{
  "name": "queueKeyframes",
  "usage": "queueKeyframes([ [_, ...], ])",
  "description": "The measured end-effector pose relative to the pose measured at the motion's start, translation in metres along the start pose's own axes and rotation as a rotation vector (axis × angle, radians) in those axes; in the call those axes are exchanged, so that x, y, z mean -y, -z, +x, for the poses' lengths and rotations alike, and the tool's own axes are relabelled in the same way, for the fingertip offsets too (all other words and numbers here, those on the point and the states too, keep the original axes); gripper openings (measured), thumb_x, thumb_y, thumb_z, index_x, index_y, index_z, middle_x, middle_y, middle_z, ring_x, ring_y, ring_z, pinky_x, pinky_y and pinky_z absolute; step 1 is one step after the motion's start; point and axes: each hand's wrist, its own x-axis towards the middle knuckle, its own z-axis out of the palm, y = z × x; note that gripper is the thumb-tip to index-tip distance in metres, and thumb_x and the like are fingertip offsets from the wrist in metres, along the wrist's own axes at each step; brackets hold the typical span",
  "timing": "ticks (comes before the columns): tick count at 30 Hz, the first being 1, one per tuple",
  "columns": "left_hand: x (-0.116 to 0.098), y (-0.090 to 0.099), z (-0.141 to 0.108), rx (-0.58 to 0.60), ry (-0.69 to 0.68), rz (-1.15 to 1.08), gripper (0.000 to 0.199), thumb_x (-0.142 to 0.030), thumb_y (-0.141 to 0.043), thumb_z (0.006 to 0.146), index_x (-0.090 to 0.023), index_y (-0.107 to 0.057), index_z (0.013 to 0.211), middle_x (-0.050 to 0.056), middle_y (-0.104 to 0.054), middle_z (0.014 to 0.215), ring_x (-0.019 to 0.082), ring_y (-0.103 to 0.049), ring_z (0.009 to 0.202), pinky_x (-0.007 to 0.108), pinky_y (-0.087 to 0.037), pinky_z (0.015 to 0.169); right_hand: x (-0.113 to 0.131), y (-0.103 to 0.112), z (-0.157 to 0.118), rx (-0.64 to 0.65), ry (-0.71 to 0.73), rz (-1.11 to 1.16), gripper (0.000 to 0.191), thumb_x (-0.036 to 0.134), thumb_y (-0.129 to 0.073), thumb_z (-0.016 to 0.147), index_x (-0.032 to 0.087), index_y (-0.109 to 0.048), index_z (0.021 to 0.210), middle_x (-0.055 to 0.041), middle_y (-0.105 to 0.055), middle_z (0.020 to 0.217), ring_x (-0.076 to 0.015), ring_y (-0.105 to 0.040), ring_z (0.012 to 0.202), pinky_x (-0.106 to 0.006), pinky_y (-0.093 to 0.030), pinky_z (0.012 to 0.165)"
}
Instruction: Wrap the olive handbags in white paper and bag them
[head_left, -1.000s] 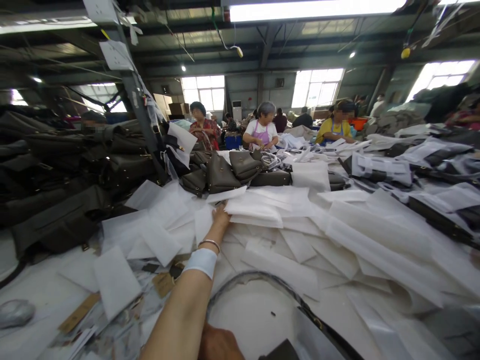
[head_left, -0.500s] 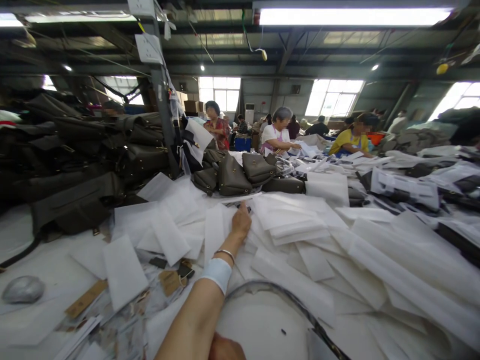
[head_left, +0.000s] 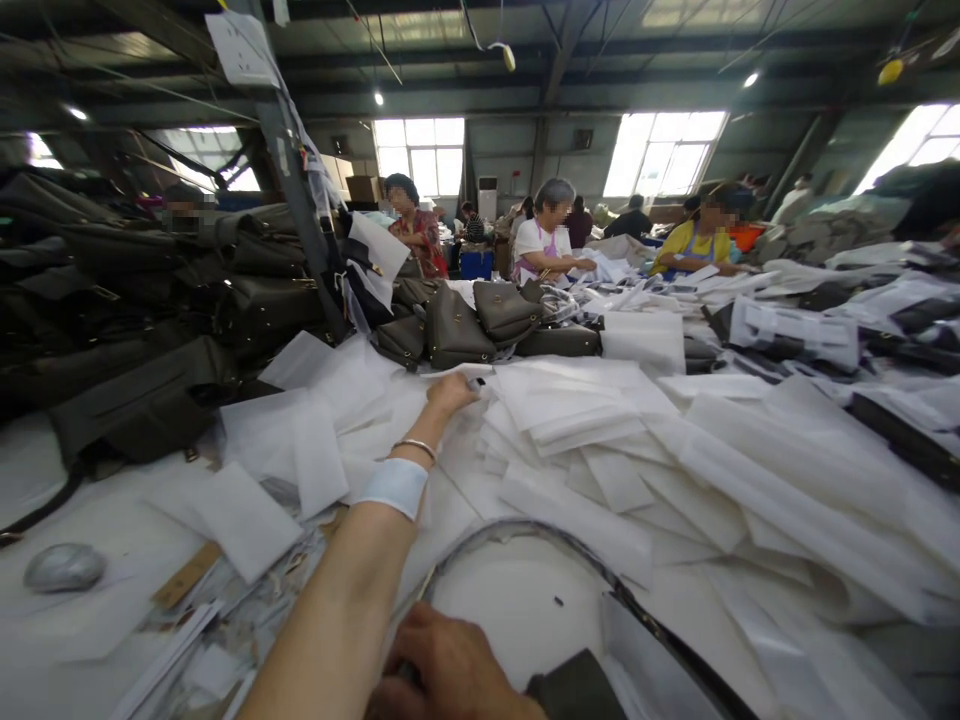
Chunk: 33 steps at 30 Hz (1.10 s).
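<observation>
My left hand is stretched far forward over the white sheets. Its fingers are pinched on a small dark and silver thing, too small to name. Low in the picture, my right hand is curled into a fist; a bit of something dark shows in it. Close by, a dark bag strap in clear wrapping arches across the white tabletop. Part of a dark bag shows at the bottom edge, right of that fist. White foam sheets lie in loose piles around my left hand.
Several dark handbags stand beyond my left hand. More bags are heaped at the left beside a metal post. Brown card and small plastic packets lie at the left front. Several co-workers are across the table.
My left hand has moved left and slightly up in view, the small dark thing now showing at its fingertips. My right hand has come further into view, with part of the dark bag.
</observation>
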Motion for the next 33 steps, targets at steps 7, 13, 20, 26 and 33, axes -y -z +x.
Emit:
queueKeyframes([
  [7,0.016,0.104,-0.068,0.054,-0.178,-0.329,0.037,-0.053,-0.053,0.086,-0.018,-0.063,0.084,-0.002,-0.048,0.060,0.008,-0.038,0.048,0.021,-0.029,0.047,0.010,0.005,-0.007,-0.167,0.079,0.097,0.017,0.031,-0.058,0.090,0.023,-0.073,0.091,-0.0006,-0.071,0.096,-0.0150,-0.064,0.092,-0.022,-0.044,0.083],
  [13,0.018,0.121,-0.176,0.076,-0.332,-0.454,0.028,-0.044,-0.067,0.073,-0.020,-0.061,0.087,-0.004,-0.052,0.070,0.009,-0.043,0.057,0.020,-0.036,0.054,0.018,0.026,-0.001,-0.579,-0.094,0.217,0.032,0.037,-0.046,0.093,0.018,-0.070,0.085,-0.0024,-0.067,0.073,-0.0161,-0.060,0.069,-0.026,-0.047,0.068],
  [20,0.015,0.035,-0.262,0.060,-0.392,-0.006,0.021,-0.029,-0.063,0.082,-0.022,-0.065,0.102,-0.001,-0.067,0.095,0.014,-0.060,0.078,0.023,-0.046,0.070,0.037,0.094,-0.060,-0.211,-0.180,-0.494,0.017,0.030,-0.061,0.085,0.020,-0.074,0.089,-0.0093,-0.074,0.094,-0.0259,-0.066,0.091,-0.032,-0.043,0.077],
  [26,0.023,-0.035,-0.296,0.087,-0.435,0.141,0.020,-0.016,-0.059,0.083,-0.025,-0.069,0.098,0.001,-0.067,0.115,0.020,-0.064,0.099,0.027,-0.048,0.082,0.002,0.087,-0.118,-0.113,-0.246,-0.614,0.034,0.037,-0.048,0.097,0.017,-0.075,0.092,-0.0124,-0.074,0.096,-0.0251,-0.067,0.092,-0.032,-0.041,0.080],
  [33,0.037,-0.043,-0.305,0.046,-0.400,0.171,0.038,-0.007,-0.047,0.085,-0.028,-0.064,0.112,0.000,-0.061,0.130,0.017,-0.061,0.112,0.026,-0.047,0.094,0.014,0.066,-0.148,-0.124,-0.287,-0.544,0.038,0.040,-0.045,0.098,0.018,-0.075,0.091,-0.0110,-0.074,0.090,-0.0204,-0.068,0.089,-0.028,-0.038,0.073],
])
